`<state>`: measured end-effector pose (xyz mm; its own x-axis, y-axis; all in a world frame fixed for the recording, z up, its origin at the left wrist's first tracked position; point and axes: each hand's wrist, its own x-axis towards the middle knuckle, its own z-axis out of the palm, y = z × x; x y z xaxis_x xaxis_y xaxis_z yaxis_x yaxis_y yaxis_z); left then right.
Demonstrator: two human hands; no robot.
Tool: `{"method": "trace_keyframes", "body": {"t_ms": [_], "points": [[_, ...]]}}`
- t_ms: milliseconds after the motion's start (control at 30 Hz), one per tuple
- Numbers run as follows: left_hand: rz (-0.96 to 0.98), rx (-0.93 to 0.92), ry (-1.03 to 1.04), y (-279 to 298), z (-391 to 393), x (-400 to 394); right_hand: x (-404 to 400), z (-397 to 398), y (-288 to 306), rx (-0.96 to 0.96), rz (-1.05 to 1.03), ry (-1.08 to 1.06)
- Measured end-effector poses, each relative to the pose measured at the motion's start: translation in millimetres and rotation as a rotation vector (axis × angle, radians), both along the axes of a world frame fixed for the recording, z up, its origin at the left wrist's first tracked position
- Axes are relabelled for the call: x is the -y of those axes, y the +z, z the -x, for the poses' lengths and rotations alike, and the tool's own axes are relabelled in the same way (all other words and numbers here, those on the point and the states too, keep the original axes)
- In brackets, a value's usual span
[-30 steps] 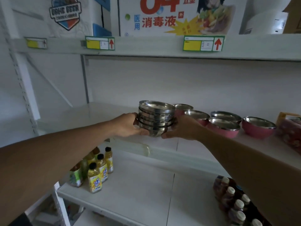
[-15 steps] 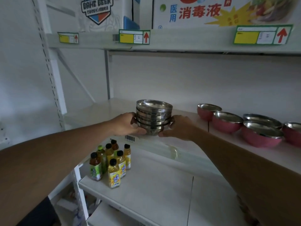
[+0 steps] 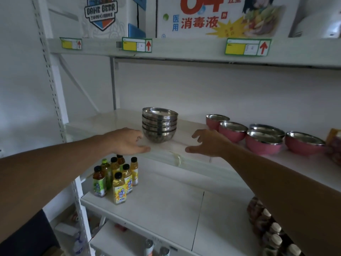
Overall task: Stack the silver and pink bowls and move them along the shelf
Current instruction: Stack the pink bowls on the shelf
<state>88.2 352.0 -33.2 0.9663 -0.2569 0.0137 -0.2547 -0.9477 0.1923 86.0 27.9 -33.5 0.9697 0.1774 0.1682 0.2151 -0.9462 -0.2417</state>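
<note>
While the stack of silver bowls (image 3: 159, 124) sits on the middle shelf (image 3: 195, 145), near its front edge, a person holds one hand on each side of it. The left hand (image 3: 127, 141) is just beside the bottom bowl, with its fingers spread and loose, and I cannot tell if a fingertip touches the metal. The right hand (image 3: 206, 143) is a little way off from the stack, fingers open and curled like a claw, holding nothing. The silver bowls sit one inside the other, and the stack stands straight. Farther right on the same shelf are the pink bowls (image 3: 263, 137), five of them, shiny inside, sitting close together and not stacked. They are well apart from the silver stack. One shelf down, on the left, a small bunch of drink bottles (image 3: 118, 180) stands together, with black caps and yellow and green labels. More bottles (image 3: 267, 230) with pale caps peek out under the right arm. Up above, big white boxes (image 3: 208, 17) rest on the top shelf, and yellow price tags (image 3: 247, 47) with red arrows are stuck along its front edge.
</note>
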Motion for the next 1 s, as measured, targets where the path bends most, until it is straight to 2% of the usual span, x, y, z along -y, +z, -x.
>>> {"method": "trace_keyframes", "body": {"t_ms": [267,633,800,1000], "points": [[0.009,0.077,-0.114,18,78,105,78,87,2,0.012,0.054,0.002],[0.074,0.108,-0.301,5,128,287,248,205,3,0.037,0.052,-0.239],[0.099,0.101,-0.337,6,120,317,278,216,2,0.044,0.05,-0.285],[0.115,0.116,-0.38,8,80,325,285,183,-6,0.036,0.039,-0.329]]}}
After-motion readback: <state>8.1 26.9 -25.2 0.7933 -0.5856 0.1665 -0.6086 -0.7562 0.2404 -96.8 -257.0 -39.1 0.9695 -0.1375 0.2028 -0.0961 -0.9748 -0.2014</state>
